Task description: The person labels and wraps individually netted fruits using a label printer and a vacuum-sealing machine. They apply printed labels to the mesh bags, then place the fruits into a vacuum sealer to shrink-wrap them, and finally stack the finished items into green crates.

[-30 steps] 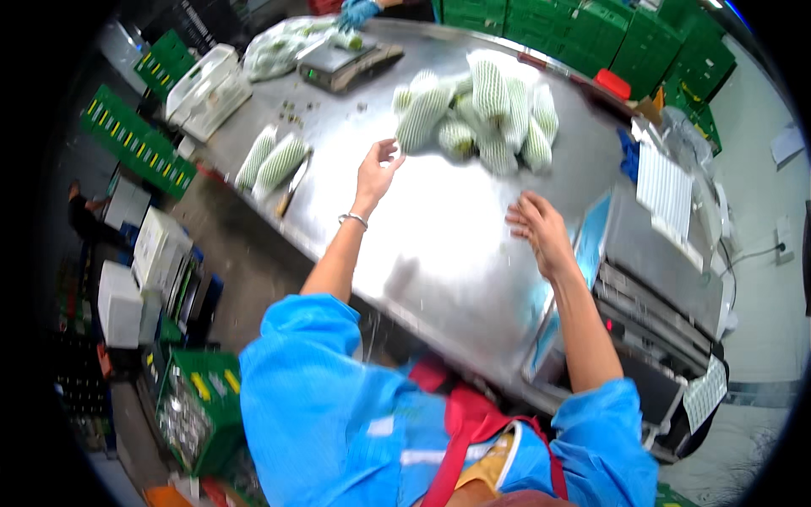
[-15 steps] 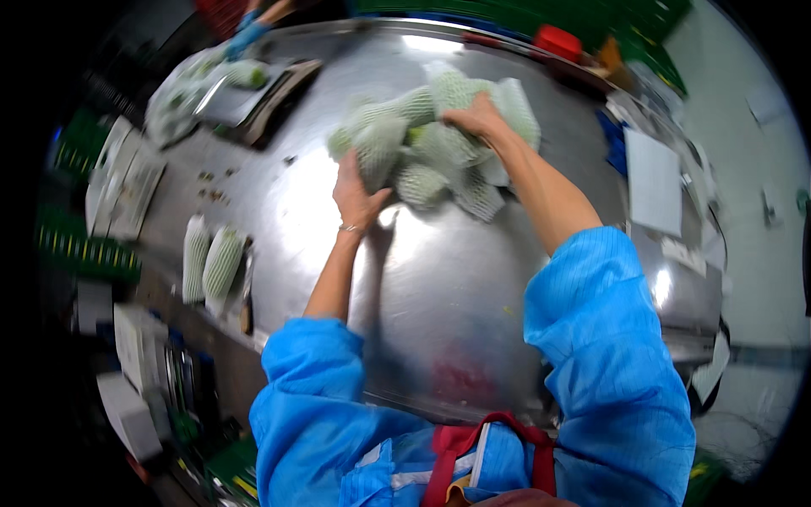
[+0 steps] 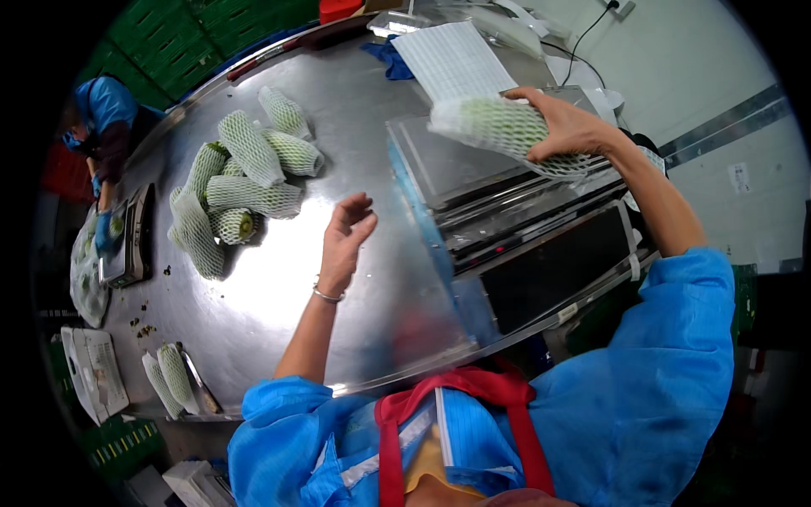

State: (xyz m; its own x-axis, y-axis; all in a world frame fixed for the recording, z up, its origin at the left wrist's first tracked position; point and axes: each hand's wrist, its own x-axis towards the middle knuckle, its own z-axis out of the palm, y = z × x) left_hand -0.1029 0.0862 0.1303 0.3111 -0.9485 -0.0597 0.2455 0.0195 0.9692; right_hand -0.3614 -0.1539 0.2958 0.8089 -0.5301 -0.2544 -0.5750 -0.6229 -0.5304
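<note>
My right hand (image 3: 562,127) is closed around a long pale-green fruit or vegetable in a white foam net sleeve (image 3: 490,127), lifted above a flat wrapping machine (image 3: 439,173) with a grey plate and dark panel. The exact kind of produce under the net is unclear. My left hand (image 3: 345,241) is empty over the metal table (image 3: 287,296), its fingers loosely bent and thumb apart. To its left lies a heap of similar net-sleeved pieces (image 3: 253,196). One of them shows a bare green end.
Two more sleeved pieces (image 3: 175,380) and a knife (image 3: 198,380) lie at the table's near left. A white foam sheet (image 3: 452,59) rests beyond the machine. At far left, a co-worker's blue-gloved hand (image 3: 103,232) is by a scale (image 3: 131,237) and a plastic bag (image 3: 87,279).
The view has swung right. My right hand has left the heap and carried one sleeved piece over to the machine. My left hand has come off the heap.
</note>
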